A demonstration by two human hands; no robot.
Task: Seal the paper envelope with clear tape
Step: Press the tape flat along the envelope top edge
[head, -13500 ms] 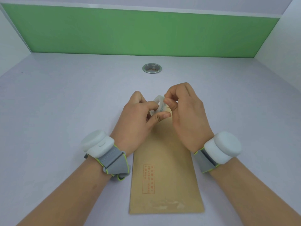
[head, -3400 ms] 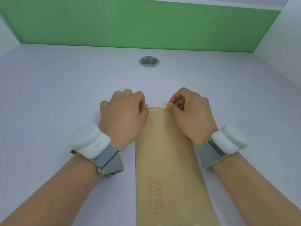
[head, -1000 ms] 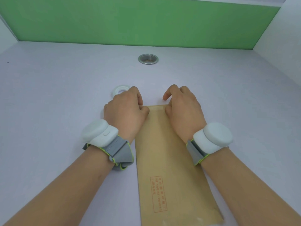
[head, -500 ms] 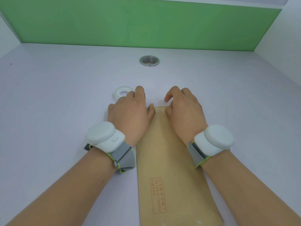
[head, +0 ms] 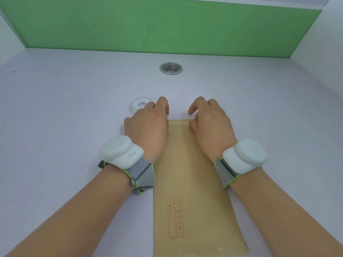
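Observation:
A brown paper envelope (head: 187, 182) lies lengthwise on the pale table, its far end between my two hands. My left hand (head: 148, 125) rests palm down at the envelope's far left corner with fingers loosely bent. My right hand (head: 209, 125) rests at the far right corner, fingers bent over the top edge and the table beyond. Neither hand grips anything that I can see. A white roll of clear tape (head: 140, 106) lies flat on the table just beyond my left hand's fingers. Tape on the envelope's edge cannot be made out.
A round metal grommet hole (head: 171, 68) sits in the table further back. A green back wall (head: 167, 28) and white side walls enclose the table. A red stamp (head: 175, 217) marks the envelope's near part.
Over the last second both hands stayed at the envelope's far end with only small shifts. The tape roll, earlier gripped by both hands, now lies on the table.

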